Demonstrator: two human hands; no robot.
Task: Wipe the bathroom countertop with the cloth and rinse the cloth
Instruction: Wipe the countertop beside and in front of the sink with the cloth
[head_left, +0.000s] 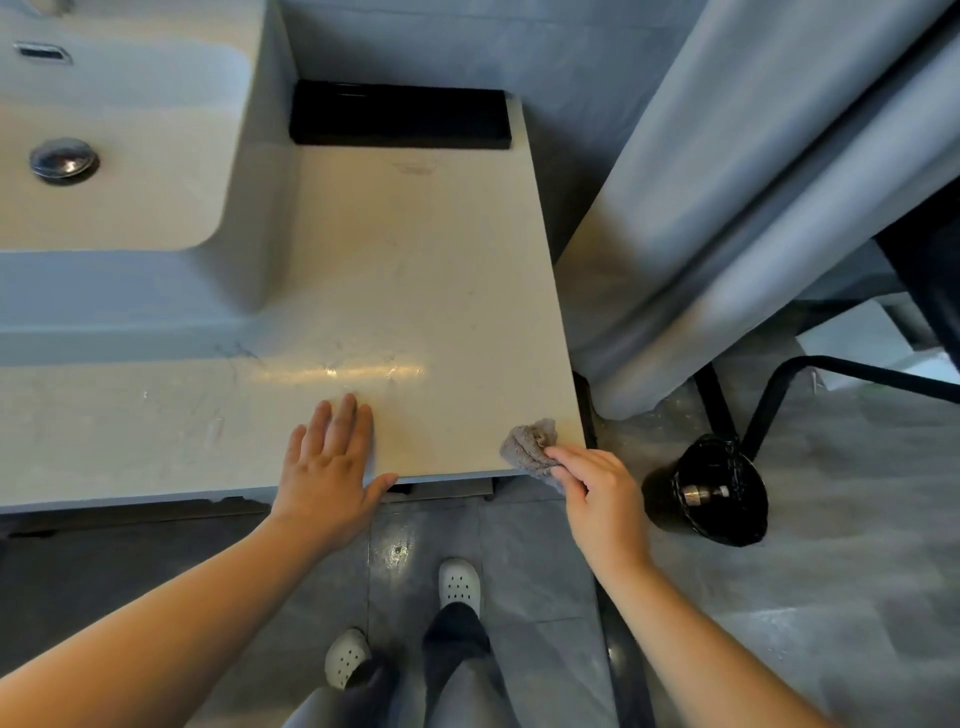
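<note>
Pale marble countertop (395, 291) fills the middle, with the sink (156, 202) at ten o'clock. On its front edge the left hand (327, 467) lies flat, fingers straight and together. The right hand (597, 488) pinches the bunched grey cloth (527, 441) at the counter's five-o'clock corner.

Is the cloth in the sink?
No, the right hand pinches the cloth at the front right corner of the countertop, apart from the sink.
</note>
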